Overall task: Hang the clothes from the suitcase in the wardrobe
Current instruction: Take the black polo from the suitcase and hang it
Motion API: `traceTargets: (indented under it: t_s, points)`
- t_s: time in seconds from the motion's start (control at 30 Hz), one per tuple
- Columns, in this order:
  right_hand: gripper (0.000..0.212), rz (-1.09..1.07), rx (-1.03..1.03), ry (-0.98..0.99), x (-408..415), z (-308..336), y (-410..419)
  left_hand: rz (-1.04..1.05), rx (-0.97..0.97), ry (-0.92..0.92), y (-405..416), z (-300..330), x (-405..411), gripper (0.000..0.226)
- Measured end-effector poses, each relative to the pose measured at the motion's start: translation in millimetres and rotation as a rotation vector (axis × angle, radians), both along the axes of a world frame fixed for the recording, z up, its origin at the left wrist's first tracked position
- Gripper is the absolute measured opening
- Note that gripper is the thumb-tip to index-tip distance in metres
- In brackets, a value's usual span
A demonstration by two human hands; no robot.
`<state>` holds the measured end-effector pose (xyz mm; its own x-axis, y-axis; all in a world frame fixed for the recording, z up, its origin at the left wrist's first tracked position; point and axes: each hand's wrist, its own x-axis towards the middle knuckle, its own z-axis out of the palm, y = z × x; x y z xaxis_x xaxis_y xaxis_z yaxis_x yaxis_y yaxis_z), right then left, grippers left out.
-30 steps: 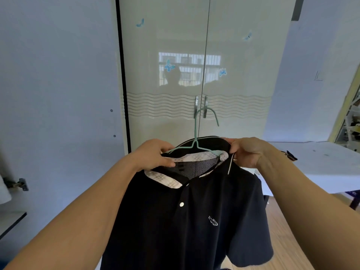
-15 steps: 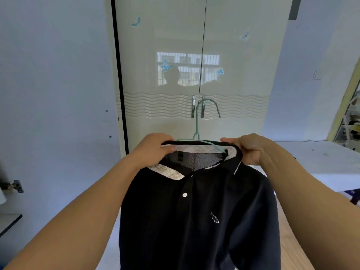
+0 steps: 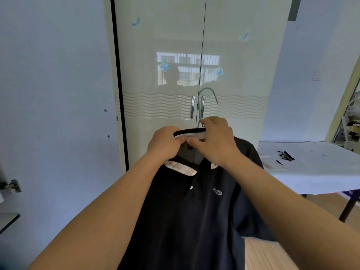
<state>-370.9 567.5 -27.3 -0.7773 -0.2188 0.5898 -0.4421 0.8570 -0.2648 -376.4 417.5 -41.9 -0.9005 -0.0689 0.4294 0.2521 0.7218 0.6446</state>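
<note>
A black polo shirt (image 3: pixel 194 211) with a white-lined collar hangs on a green wire hanger (image 3: pixel 206 94), held up in front of the closed white wardrobe (image 3: pixel 175 45). My left hand (image 3: pixel 165 143) grips the left side of the collar. My right hand (image 3: pixel 216 139) has come to the middle, with its fingers curled over the collar at the base of the hanger's hook. The hook rises above my hands, in front of the wardrobe's two metal door handles (image 3: pixel 197 106). The suitcase is out of view.
A table (image 3: pixel 321 172) under a white cloth stands at the right with small dark objects (image 3: pixel 285 154) on it. Bare wall lies to the left, with a dark shelf edge (image 3: pixel 9 221) low down. Wooden floor shows at the lower right.
My right hand has slid from the right end of the collar to the middle, beside my left hand. The shirt has risen slightly and the wardrobe looks closer.
</note>
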Motion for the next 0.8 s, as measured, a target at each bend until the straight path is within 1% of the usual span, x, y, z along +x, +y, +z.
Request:
traceTargets:
  t_s: [0.03,0.07,0.13,0.17,0.2,0.23,0.3,0.37,0.4,0.47,0.53,0.63,0.73,0.77,0.8]
  points:
    - [0.058,-0.012,-0.127,0.041,3.8,-1.8,-9.4,0.010,0.019,0.022,4.9,3.8,1.0,0.016]
    - [0.054,0.004,-0.303,-0.044,5.9,-1.0,-17.1,0.006,0.034,0.037,8.8,7.7,2.4,0.014]
    - [0.052,0.105,-0.701,-0.466,6.7,2.9,-27.2,-0.047,0.046,0.034,11.7,12.8,6.6,0.012]
    - [0.048,0.145,-0.846,-0.660,7.0,5.0,-27.7,-0.085,0.059,0.022,11.6,13.7,8.2,0.014]
    - [0.041,0.183,-0.939,-0.790,7.2,7.7,-26.5,-0.118,0.083,0.008,10.2,12.9,10.1,0.019]
    - [0.033,0.210,-0.998,-0.865,7.5,9.7,-25.7,-0.144,0.113,0.000,7.9,11.0,11.8,0.024]
    - [0.020,0.206,-1.033,-0.899,6.4,11.1,-23.7,-0.172,0.153,-0.016,5.5,6.0,13.2,0.031]
    - [0.013,0.156,-1.030,-0.847,5.2,10.7,-25.0,-0.221,0.199,-0.038,2.7,0.7,16.6,0.035]
    - [0.013,0.151,-1.064,-0.822,4.5,10.6,-24.8,-0.255,0.235,-0.048,1.1,-0.3,18.0,0.036]
    - [0.016,0.196,-1.201,-0.823,1.7,8.7,-22.1,-0.303,0.329,-0.055,-4.8,0.5,20.4,0.034]
    - [0.014,0.270,-1.306,-0.862,1.7,6.7,-20.5,-0.300,0.342,-0.029,-10.4,5.4,21.9,0.031]
    - [0.007,0.333,-1.353,-0.934,2.0,7.6,-20.9,-0.303,0.374,-0.030,-13.7,11.5,22.0,0.034]
    - [0.001,0.338,-1.318,-0.955,-1.0,5.1,-24.9,-0.332,0.428,-0.050,-11.2,12.4,22.9,0.033]
    - [0.005,0.332,-1.325,-0.925,-3.2,2.4,-26.3,-0.343,0.445,-0.057,-10.3,12.4,23.6,0.030]
    - [0.013,0.334,-1.352,-0.878,-7.4,0.6,-27.2,-0.373,0.487,-0.071,-9.5,14.2,24.8,0.026]
